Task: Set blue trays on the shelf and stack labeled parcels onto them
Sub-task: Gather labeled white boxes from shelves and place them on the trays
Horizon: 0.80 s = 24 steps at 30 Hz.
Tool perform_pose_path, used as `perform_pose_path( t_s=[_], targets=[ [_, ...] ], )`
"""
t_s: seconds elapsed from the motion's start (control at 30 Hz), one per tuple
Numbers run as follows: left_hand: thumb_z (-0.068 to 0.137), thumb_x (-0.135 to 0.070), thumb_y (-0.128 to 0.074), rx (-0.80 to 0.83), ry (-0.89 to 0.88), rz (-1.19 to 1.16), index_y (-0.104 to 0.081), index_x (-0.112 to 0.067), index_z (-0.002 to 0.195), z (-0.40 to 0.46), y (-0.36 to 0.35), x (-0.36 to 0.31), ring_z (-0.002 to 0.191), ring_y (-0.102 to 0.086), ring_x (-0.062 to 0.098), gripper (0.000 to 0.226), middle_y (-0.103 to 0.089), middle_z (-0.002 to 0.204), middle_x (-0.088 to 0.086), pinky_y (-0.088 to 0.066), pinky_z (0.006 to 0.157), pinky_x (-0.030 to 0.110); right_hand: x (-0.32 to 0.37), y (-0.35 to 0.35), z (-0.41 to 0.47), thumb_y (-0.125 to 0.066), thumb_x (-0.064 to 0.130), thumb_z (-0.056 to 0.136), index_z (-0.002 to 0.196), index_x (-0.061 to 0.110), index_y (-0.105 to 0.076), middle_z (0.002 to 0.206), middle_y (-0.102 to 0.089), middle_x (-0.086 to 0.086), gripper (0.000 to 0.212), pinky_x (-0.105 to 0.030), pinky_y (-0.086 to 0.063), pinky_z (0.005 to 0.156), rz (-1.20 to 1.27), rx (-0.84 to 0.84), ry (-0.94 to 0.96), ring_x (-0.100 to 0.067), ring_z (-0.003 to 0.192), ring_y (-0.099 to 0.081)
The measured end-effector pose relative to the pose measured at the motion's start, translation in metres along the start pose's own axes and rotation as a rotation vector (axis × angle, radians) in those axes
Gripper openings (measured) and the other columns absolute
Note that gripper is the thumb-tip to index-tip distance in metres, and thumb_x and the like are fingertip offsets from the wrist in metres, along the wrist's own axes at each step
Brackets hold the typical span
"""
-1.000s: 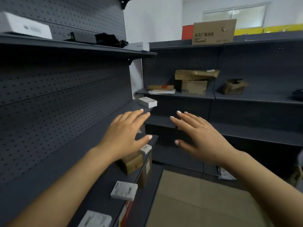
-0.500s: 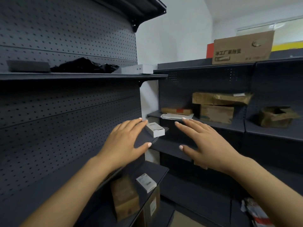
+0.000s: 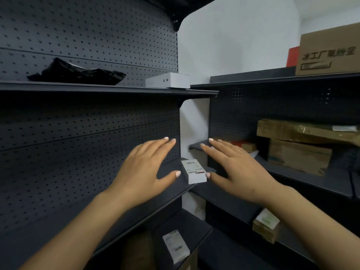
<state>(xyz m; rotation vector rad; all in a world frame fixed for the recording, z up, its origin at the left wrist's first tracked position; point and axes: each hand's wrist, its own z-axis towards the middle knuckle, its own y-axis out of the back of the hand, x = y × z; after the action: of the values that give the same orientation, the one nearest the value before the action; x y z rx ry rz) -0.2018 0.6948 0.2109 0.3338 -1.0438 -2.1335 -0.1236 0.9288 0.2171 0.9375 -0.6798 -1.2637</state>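
Labeled parcel point(image 3: 193, 171) at shelf point(image 3: 171, 193) edge

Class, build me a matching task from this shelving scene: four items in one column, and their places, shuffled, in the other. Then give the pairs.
Items
1. black plastic bag
2. white labeled parcel
3. large printed cardboard box
4. taped brown carton

Places
A. on top of the right shelving unit
B. middle shelf on the left, between the two open hands
C. upper left shelf, left of a plain white box
D. right shelf, beneath a flattened carton

Pairs: 1-C, 2-B, 3-A, 4-D
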Motion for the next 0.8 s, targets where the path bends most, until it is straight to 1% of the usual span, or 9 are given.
perform_pose_path(
  t_s=[0.1, 0.27, 0.43, 0.5, 0.63, 0.8],
  targets=[
    [0.083, -0.068, -0.033, -0.012, 0.033, -0.001, -0.024, -0.029, 0.148, 0.031, -0.025, 0.004, 0.137, -0.027, 0.009, 0.076, -0.030, 0.151, -0.011, -0.018, 0.109, 0.027, -0.036, -0.010, 0.028, -0.043, 0.048, 0.094, 0.149, 0.038, -0.003, 0.159, -0.004, 0.007, 0.069, -0.024, -0.002, 0.113, 0.001, -0.010, 0.038, -0.011, 0.145, -0.002],
    [0.084, -0.067, -0.034, -0.024, 0.076, 0.033, -0.026, -0.029, 0.148, 0.085, -0.056, 0.012, 0.136, -0.026, 0.007, 0.075, -0.030, 0.151, -0.011, -0.016, 0.109, 0.026, -0.092, -0.027, 0.072, -0.042, 0.051, 0.094, 0.148, 0.040, -0.002, 0.159, -0.004, 0.009, 0.069, -0.030, -0.009, 0.118, 0.031, -0.030, 0.074, -0.010, 0.145, -0.003],
    [0.084, -0.067, -0.035, -0.038, 0.122, 0.099, -0.024, -0.030, 0.148, 0.128, -0.073, 0.015, 0.136, -0.023, 0.005, 0.074, -0.028, 0.151, -0.012, -0.013, 0.109, 0.024, -0.139, -0.041, 0.114, -0.041, 0.052, 0.093, 0.149, 0.038, -0.007, 0.159, -0.008, 0.007, 0.067, -0.027, -0.008, 0.116, 0.080, -0.068, 0.127, -0.011, 0.145, -0.007],
    [0.085, -0.066, -0.039, -0.058, 0.155, 0.126, -0.025, -0.030, 0.148, 0.138, -0.079, 0.012, 0.136, -0.023, 0.004, 0.073, -0.029, 0.151, -0.013, -0.014, 0.109, 0.024, -0.157, -0.043, 0.131, -0.041, 0.054, 0.091, 0.149, 0.037, -0.008, 0.158, -0.009, 0.007, 0.068, -0.027, -0.010, 0.115, 0.104, -0.095, 0.165, -0.011, 0.145, -0.009],
    [0.084, -0.066, -0.038, -0.088, 0.228, 0.194, -0.028, -0.029, 0.147, 0.161, -0.089, 0.003, 0.135, -0.029, 0.008, 0.074, -0.032, 0.150, -0.010, -0.018, 0.108, 0.027, -0.193, -0.048, 0.164, -0.045, 0.050, 0.093, 0.148, 0.039, -0.004, 0.159, -0.006, 0.008, 0.070, -0.024, -0.007, 0.114, 0.124, -0.104, 0.270, -0.010, 0.144, -0.008],
    [0.085, -0.065, -0.038, -0.131, 0.331, 0.289, -0.026, -0.030, 0.147, 0.199, -0.092, -0.014, 0.135, -0.025, 0.006, 0.073, -0.030, 0.150, -0.011, -0.016, 0.107, 0.025, -0.232, -0.058, 0.204, -0.046, 0.050, 0.093, 0.149, 0.039, -0.003, 0.159, -0.005, 0.008, 0.071, -0.021, -0.006, 0.112, 0.185, -0.099, 0.416, -0.011, 0.144, -0.008]
  ],
)
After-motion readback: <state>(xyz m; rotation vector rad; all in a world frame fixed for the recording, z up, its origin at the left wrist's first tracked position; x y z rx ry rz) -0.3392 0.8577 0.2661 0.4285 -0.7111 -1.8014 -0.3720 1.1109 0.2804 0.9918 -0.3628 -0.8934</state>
